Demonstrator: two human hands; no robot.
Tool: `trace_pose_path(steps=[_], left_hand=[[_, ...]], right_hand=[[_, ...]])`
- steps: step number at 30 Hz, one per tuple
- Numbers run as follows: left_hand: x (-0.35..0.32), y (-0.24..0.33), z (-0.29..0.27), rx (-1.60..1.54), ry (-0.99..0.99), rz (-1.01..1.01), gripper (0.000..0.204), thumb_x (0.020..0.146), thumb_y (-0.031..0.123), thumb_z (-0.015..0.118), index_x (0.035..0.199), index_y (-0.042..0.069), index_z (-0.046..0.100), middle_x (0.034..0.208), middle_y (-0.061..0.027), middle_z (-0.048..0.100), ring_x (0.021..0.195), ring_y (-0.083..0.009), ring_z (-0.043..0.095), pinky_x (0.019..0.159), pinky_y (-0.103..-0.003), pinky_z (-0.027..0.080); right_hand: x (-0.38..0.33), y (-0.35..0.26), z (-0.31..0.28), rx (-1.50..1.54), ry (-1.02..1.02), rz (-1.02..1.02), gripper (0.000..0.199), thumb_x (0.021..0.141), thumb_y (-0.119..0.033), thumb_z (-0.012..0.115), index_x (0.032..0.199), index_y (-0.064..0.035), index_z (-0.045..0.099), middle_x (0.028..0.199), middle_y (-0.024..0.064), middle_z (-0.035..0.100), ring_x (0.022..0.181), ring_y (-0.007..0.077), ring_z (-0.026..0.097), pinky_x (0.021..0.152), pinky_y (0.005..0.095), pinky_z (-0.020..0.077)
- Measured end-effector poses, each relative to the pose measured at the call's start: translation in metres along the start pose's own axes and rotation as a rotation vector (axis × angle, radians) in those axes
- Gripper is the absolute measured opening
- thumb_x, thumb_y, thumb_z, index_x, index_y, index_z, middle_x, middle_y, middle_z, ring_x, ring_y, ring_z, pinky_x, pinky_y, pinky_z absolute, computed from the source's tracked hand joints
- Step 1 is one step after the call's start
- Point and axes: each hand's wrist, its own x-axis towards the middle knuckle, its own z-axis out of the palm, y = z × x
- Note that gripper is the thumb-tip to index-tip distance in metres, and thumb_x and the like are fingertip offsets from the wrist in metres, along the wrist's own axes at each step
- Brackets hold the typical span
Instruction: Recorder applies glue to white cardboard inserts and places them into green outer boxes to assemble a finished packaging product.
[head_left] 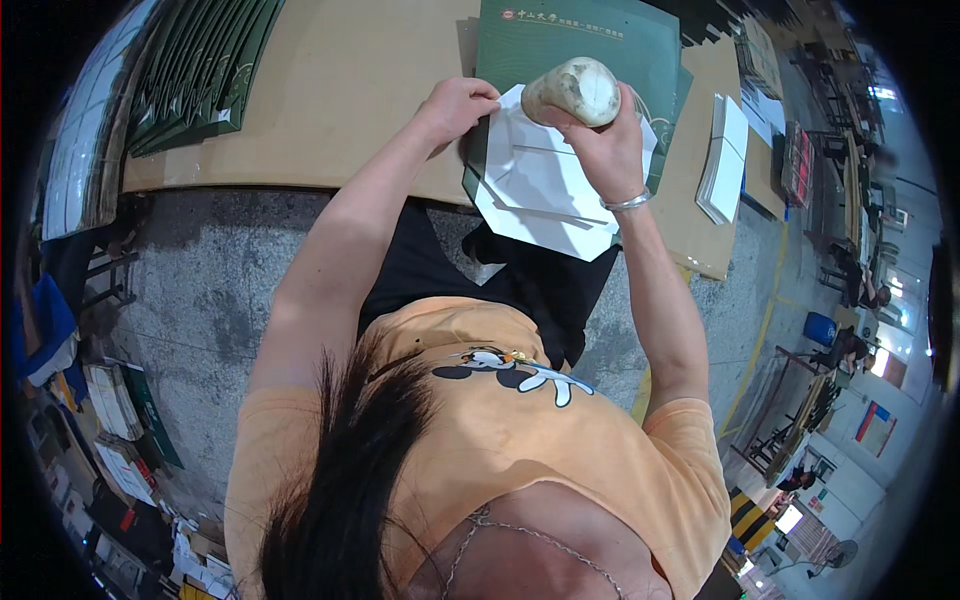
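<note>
A green paper bag lies flat on the cardboard-covered table, its white folded end flaps toward me and reaching past the table edge. At the left edge of these flaps, the fingers of my left hand are closed in a pinch on the bag. My right hand is wrapped round a stained, whitish cylindrical bottle tilted above the flaps, with its round pale end facing up. The bottle hides part of the flaps, so I cannot tell whether its lower end touches the paper.
A row of folded green bags stands at the table's far left. White folded sheets lie to the right on the tan cardboard tabletop. Farther right are a red stack and a blue bin, with people at other tables.
</note>
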Motion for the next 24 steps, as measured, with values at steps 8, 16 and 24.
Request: trace_pose_path(steps=[8,16,24], left_hand=[[-0.002,-0.001,0.002,0.068,0.048,0.012,0.015,0.086,0.015,0.063,0.096,0.005,0.070,0.073,0.0020,0.060,0.064,-0.0074,0.049,0.058,-0.024,0.041],[-0.009,0.010,0.003,0.057,0.051,0.013,0.016,0.087,0.014,0.064,0.097,0.004,0.069,0.078,-0.0013,0.063,0.070,-0.0099,0.054,0.064,-0.027,0.045],[-0.004,0.004,0.004,0.047,0.042,0.042,0.016,0.086,0.014,0.064,0.097,0.004,0.069,0.077,0.0002,0.063,0.069,-0.0082,0.054,0.061,-0.024,0.044]], right_hand=[[0.003,0.002,0.002,-0.004,0.044,0.005,0.064,0.070,-0.034,0.084,0.112,-0.0011,0.050,0.101,0.0123,0.067,0.092,0.0219,0.066,0.079,0.0326,0.0527],[0.002,0.001,0.002,0.001,0.086,-0.032,0.061,0.071,-0.034,0.083,0.111,-0.0009,0.051,0.102,0.0124,0.066,0.092,0.0208,0.066,0.079,0.0319,0.0525],[-0.003,-0.005,-0.007,0.176,0.091,-0.021,0.048,0.073,-0.023,0.082,0.104,-0.0010,0.052,0.087,0.0066,0.064,0.071,0.0118,0.062,0.062,0.0261,0.0519]])
